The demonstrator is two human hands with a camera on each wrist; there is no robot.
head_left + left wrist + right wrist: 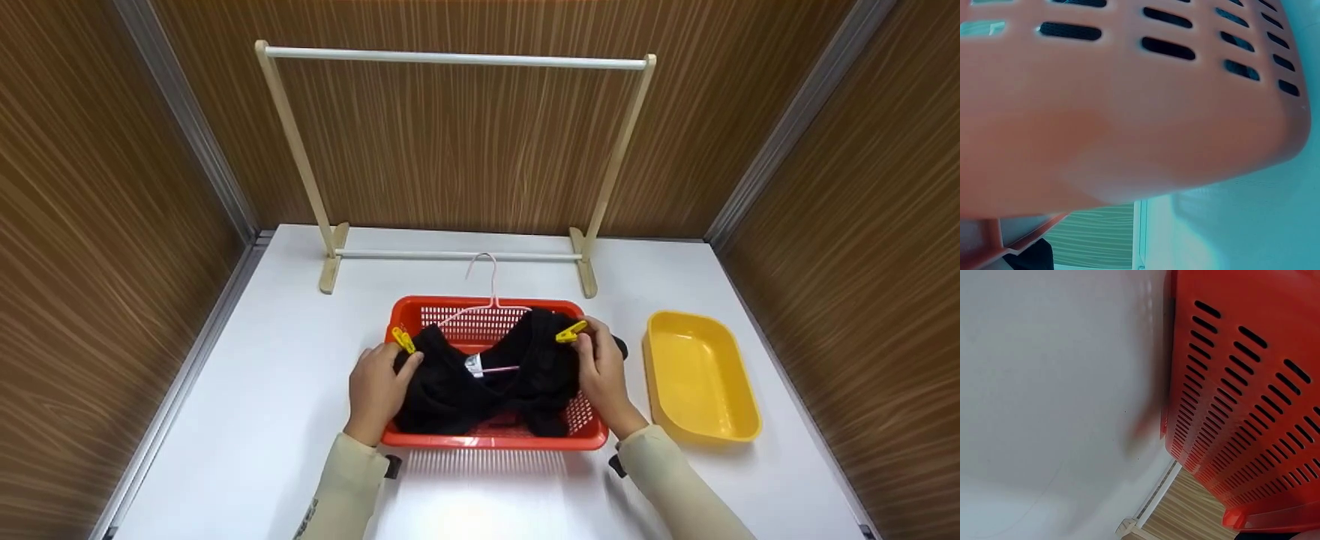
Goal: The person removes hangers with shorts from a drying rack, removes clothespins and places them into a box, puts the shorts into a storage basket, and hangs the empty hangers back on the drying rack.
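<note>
A black garment (465, 397) hangs on a pink wire hanger (493, 289) and lies over the red basket (495, 442). One yellow clothespin (403, 340) sits on its left shoulder, another yellow clothespin (571, 331) on its right. My left hand (377, 388) holds the garment's left shoulder, thumb on the cloth just below the clothespin. At the other shoulder, my right hand (602, 371) grips the cloth beside its clothespin; some fingertips are hidden. Both wrist views show only the basket's outer wall (1072, 101) and basket slots (1241, 394), with neither hand visible.
Behind the basket stands a wooden rack with a white top bar (457, 57) and a lower bar (450, 255); the hanger's hook reaches in front of the lower bar. A yellow tray (697, 375) rests right of the basket on the white table (247, 375). Wood-patterned panels (465, 150) enclose the table.
</note>
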